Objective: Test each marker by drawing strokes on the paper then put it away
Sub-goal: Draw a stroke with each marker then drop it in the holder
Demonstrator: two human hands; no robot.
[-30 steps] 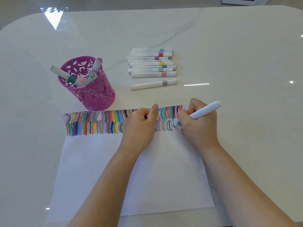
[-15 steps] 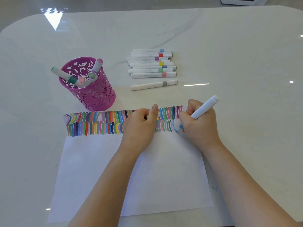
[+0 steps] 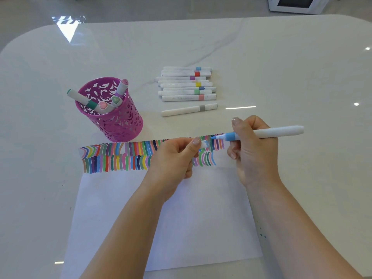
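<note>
Got the right hand point(image 3: 253, 152) wrapped round a white marker point(image 3: 279, 131) with a blue collar. Holding it roughly level over the far edge of the paper point(image 3: 191, 218), blue tip bare and pointing left. Pinching a small white cap point(image 3: 204, 144) between thumb and fingers of the left hand point(image 3: 173, 158). Kinda blurry, but looks just beside the tip and not on it. Hands close together, not touching. Both sitting over the strokes point(image 3: 120, 158), two colourful rows running along the top of the sheet. Can't tell whether either hand actually rests on the paper.

Out to the left, right up at the paper's far edge, a pink cup point(image 3: 118, 121) with cut-out sides and four markers poking out the top. Can't tell if touching the sheet or not.

Behind the hands, a tidy row of markers point(image 3: 187, 83), capped and lying side by side, colour bands toward the right. Just in front of that, one grey-banded marker point(image 3: 189, 110) lying on its own, slightly slanted.

All of it on a glossy white table point(image 3: 281, 67). Way off past the far right corner, part of a white appliance point(image 3: 298, 4) with a dark window.
</note>
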